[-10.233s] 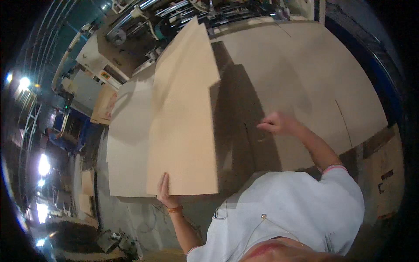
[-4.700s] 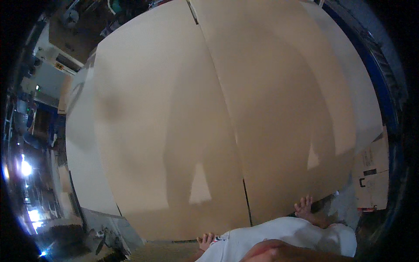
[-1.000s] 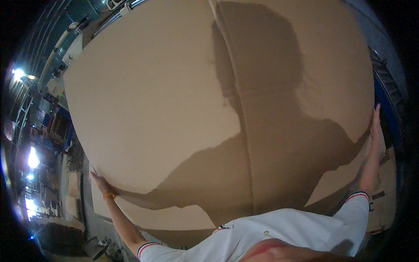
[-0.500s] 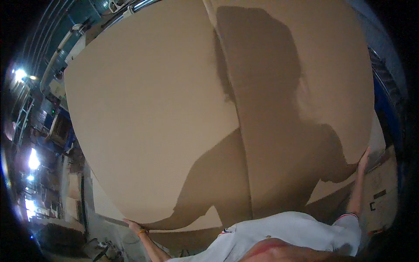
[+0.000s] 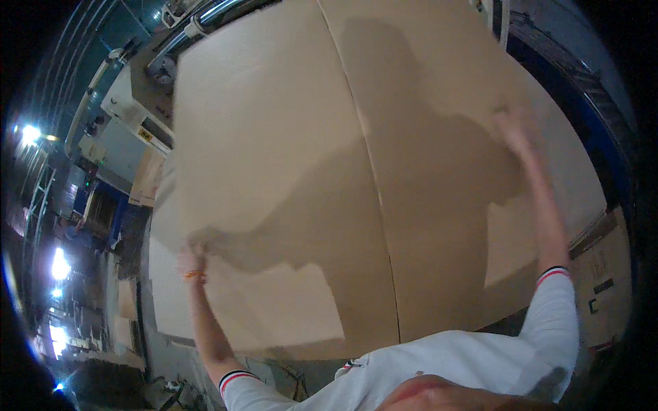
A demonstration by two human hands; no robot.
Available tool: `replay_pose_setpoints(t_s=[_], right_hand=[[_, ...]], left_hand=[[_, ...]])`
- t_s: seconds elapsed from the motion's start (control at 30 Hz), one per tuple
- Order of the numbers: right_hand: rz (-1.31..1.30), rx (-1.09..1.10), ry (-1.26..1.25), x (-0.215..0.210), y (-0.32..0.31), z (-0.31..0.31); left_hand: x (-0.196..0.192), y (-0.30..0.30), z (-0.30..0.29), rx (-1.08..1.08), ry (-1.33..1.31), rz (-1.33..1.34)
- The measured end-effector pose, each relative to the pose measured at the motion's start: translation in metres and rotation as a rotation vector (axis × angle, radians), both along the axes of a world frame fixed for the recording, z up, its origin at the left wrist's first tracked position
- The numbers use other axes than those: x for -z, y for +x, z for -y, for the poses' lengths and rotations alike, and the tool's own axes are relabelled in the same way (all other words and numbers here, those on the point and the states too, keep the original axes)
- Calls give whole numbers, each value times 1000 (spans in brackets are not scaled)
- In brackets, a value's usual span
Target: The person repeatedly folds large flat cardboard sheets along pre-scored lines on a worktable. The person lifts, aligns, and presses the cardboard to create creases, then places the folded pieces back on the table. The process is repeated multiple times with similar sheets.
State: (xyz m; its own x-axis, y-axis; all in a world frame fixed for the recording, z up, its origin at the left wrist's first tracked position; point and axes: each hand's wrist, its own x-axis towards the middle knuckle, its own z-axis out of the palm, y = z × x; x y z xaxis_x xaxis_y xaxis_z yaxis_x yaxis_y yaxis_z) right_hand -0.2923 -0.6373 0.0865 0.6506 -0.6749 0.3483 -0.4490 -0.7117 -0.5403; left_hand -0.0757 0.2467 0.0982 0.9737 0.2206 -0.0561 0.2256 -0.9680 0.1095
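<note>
A large brown cardboard sheet fills the middle of the view, with a straight crease running from its far edge toward me. At the sheet's left edge is my left hand, an orange band around its wrist. My right hand is farther away, by the right edge. Motion smears the fingers of both hands, so whether they grip the board or rest on it does not show. Shadows of my head and arms fall across the cardboard. Paler board shows beyond its right side, and also past its left edge.
Machinery with a metal roller stands at the far left. A dark blue frame runs along the right. A printed cardboard piece is at the lower right, and cables lie on the floor near me.
Both hands have moved away from me, the left up from the near left corner area. The cardboard sheet looks smaller and lower, and its far left corner has come into view.
</note>
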Motion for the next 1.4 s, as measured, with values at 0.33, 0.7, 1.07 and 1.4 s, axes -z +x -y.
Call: replay_pose_setpoints(t_s=[0.33,0.7,1.07,1.4], right_hand=[[-439,-222,-285,117,25,-171],[4,-393,-436,118,28,-184],[-55,-867,-251,152,-313,-277],[-58,-707,-527,157,-327,-237]], left_hand=[[139,-139,197,297,19,175],[165,-177,200,601,-233,384],[127,-345,207,987,31,-24],[120,-319,194,1290,-5,43]])
